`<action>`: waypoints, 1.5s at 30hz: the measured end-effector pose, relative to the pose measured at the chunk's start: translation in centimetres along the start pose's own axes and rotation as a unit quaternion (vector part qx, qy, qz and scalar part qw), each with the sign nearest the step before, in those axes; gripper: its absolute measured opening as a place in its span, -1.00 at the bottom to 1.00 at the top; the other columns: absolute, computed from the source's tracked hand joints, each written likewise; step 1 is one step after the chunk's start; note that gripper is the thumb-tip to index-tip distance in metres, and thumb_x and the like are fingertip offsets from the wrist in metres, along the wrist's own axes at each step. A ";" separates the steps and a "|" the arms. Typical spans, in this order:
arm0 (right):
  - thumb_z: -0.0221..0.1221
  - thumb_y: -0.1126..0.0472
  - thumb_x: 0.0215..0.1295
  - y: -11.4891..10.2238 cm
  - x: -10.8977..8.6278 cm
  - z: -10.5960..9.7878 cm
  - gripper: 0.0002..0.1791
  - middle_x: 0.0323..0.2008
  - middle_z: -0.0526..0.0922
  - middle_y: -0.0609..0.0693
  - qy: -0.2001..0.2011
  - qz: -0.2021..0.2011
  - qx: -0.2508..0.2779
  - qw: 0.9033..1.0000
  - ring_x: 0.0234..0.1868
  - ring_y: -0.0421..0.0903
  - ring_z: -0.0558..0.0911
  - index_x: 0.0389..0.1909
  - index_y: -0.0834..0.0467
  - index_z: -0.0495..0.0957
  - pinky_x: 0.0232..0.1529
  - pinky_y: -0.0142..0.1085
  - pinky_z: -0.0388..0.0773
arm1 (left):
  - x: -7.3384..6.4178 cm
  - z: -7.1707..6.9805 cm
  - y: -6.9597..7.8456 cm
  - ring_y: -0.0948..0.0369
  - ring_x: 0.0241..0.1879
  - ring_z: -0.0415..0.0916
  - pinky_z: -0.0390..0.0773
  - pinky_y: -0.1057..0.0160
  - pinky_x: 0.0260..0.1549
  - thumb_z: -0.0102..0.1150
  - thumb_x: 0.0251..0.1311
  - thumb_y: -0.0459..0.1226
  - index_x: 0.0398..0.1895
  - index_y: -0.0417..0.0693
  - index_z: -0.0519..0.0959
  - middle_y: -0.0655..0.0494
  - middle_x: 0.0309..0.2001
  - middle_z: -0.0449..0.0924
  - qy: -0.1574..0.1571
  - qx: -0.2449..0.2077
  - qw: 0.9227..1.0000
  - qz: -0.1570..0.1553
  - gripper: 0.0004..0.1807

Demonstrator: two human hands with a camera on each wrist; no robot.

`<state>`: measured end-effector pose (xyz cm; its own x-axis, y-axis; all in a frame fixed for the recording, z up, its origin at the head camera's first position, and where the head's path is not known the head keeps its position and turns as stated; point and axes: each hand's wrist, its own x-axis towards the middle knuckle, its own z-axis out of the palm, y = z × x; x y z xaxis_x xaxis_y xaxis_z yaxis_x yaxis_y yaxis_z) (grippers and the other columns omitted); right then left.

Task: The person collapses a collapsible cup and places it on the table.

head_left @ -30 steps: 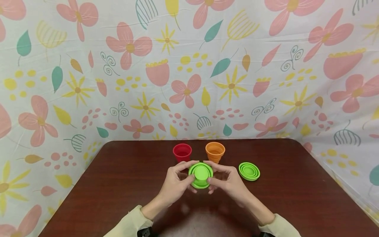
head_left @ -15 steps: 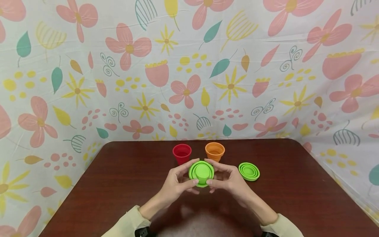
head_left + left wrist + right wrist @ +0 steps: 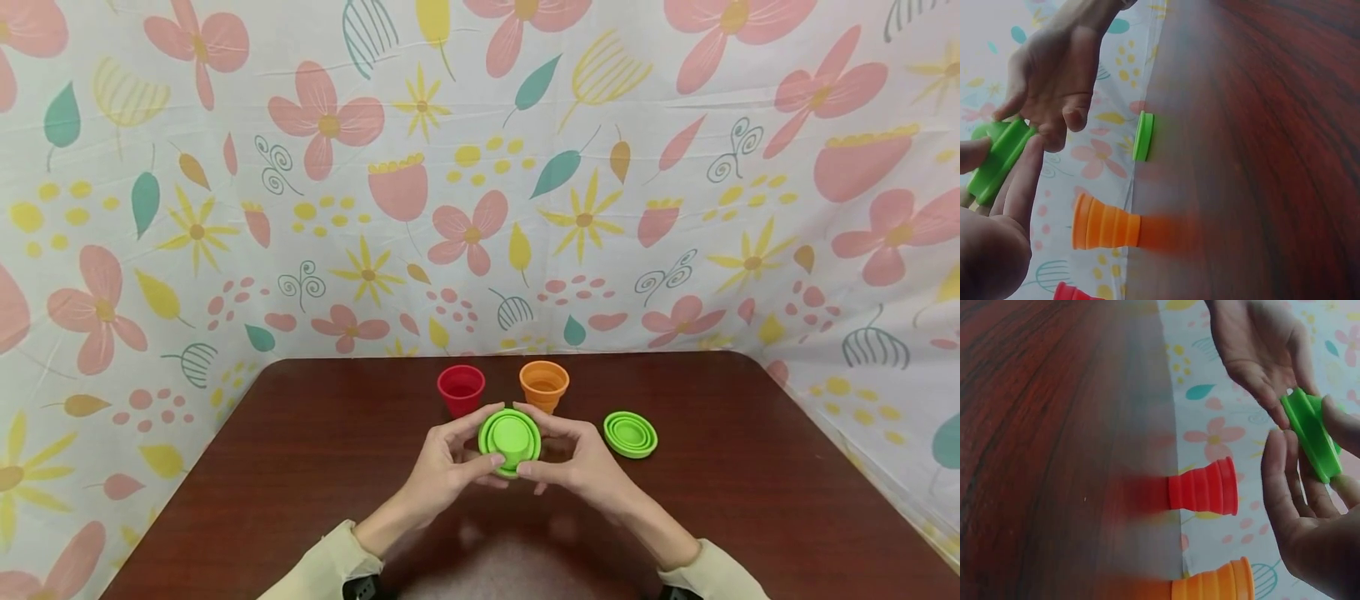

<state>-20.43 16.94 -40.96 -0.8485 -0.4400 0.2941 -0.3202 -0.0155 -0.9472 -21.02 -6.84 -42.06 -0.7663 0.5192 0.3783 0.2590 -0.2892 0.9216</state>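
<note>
A green collapsible cup [image 3: 511, 432], folded nearly flat into rings, is held above the table between both hands, its round centre facing the head camera. My left hand [image 3: 442, 462] grips its left side, with the thumb at the lower edge and fingers along the upper rim and behind. On the other side my right hand [image 3: 585, 454] pinches the rim likewise, thumb low and index finger on top. Seen edge-on in the left wrist view, the cup [image 3: 1004, 159] is a thick disc with a bulge toward the thumb. The right wrist view shows the same flat cup [image 3: 1313, 434] between fingers and thumb.
Beyond the hands, a red cup [image 3: 461, 387] and an orange cup [image 3: 544, 383] stand unfolded and upright on the dark wooden table [image 3: 322, 467]. Right of the hands lies a second green collapsible cup [image 3: 630, 434], folded flat. A flower-patterned cloth [image 3: 480, 167] hangs behind the table.
Both thumbs have shifted lower on the green cup, the left also slightly right. The cup rose a little and tilted slightly; both hands keep their hold. The other cups have not moved.
</note>
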 end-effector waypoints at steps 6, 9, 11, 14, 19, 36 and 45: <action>0.45 0.42 0.25 -0.2 0.1 0.0 -0.23 -0.03 0.74 0.27 -0.006 0.005 0.003 1.000 -0.25 0.06 0.74 0.50 0.14 0.46 -0.44 0.04 0.78 | 0.0 0.0 0.0 -0.44 -0.14 0.66 0.66 -0.35 -0.12 0.31 0.33 -0.53 0.61 -0.15 0.29 -0.24 0.25 0.55 -0.008 -0.005 1.000 -0.018 -0.21; 0.45 0.42 0.23 -0.1 0.1 0.1 -0.22 0.04 0.73 0.26 -0.005 0.006 0.005 1.000 -0.21 0.05 0.75 0.49 0.13 0.48 -0.39 0.03 0.79 | 0.0 0.0 0.0 -0.44 -0.14 0.65 0.66 -0.36 -0.12 0.31 0.32 -0.54 0.61 -0.16 0.29 -0.25 0.24 0.56 -0.009 -0.004 1.000 -0.016 -0.21; 0.45 0.43 0.22 -0.1 0.1 0.1 -0.22 0.04 0.73 0.27 -0.006 0.005 0.007 1.000 -0.20 0.04 0.74 0.49 0.15 0.47 -0.35 0.01 0.79 | 0.0 0.0 0.0 -0.32 -0.15 0.72 0.66 -0.36 -0.12 0.31 0.32 -0.54 0.60 -0.14 0.31 -0.26 0.22 0.56 -0.009 -0.003 1.000 -0.013 -0.21; 0.45 0.44 0.22 -0.1 0.2 0.2 -0.21 0.04 0.72 0.28 -0.008 0.005 0.015 1.000 -0.19 0.02 0.74 0.49 0.17 0.46 -0.28 -0.04 0.80 | 0.0 0.1 0.1 -0.10 -0.17 0.78 0.70 -0.30 -0.14 0.31 0.31 -0.55 0.59 -0.13 0.34 -0.28 0.21 0.56 -0.008 -0.005 1.000 -0.009 -0.22; 0.45 0.45 0.21 -0.1 0.3 0.2 -0.20 0.02 0.73 0.29 -0.010 0.007 0.024 1.000 -0.21 -0.01 0.74 0.50 0.19 0.44 -0.22 -0.13 0.80 | 0.0 0.2 0.2 0.02 -0.15 0.78 0.74 -0.22 -0.16 0.32 0.29 -0.56 0.58 -0.15 0.35 -0.28 0.21 0.57 -0.003 -0.006 1.000 -0.007 -0.22; 0.47 0.45 0.17 -0.1 0.6 0.7 -0.20 0.11 0.71 0.21 0.013 0.007 0.014 1.000 -0.14 -0.03 0.72 0.47 0.17 0.48 -0.23 -0.21 0.78 | 0.3 0.9 0.0 0.08 -0.22 0.74 0.71 -0.29 -0.21 0.22 0.15 -0.64 0.49 -0.18 0.46 -0.27 0.15 0.64 0.063 0.020 0.998 -0.006 -0.24; 0.47 0.46 0.14 0.0 0.6 0.8 -0.11 0.19 0.67 0.21 0.020 -0.002 0.012 1.000 -0.04 -0.01 0.73 0.53 0.13 0.42 -0.14 -0.22 0.77 | 0.3 1.1 0.1 0.07 -0.19 0.73 0.78 -0.12 -0.21 0.20 0.14 -0.64 0.47 -0.21 0.49 -0.21 0.19 0.65 0.075 0.036 0.996 -0.009 -0.26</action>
<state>-20.61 15.98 -40.88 -0.8637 -0.4038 0.3017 -0.3137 -0.0380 -0.9488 -20.63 -5.82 -41.78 -0.8490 0.3966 0.3493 0.2819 -0.2192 0.9341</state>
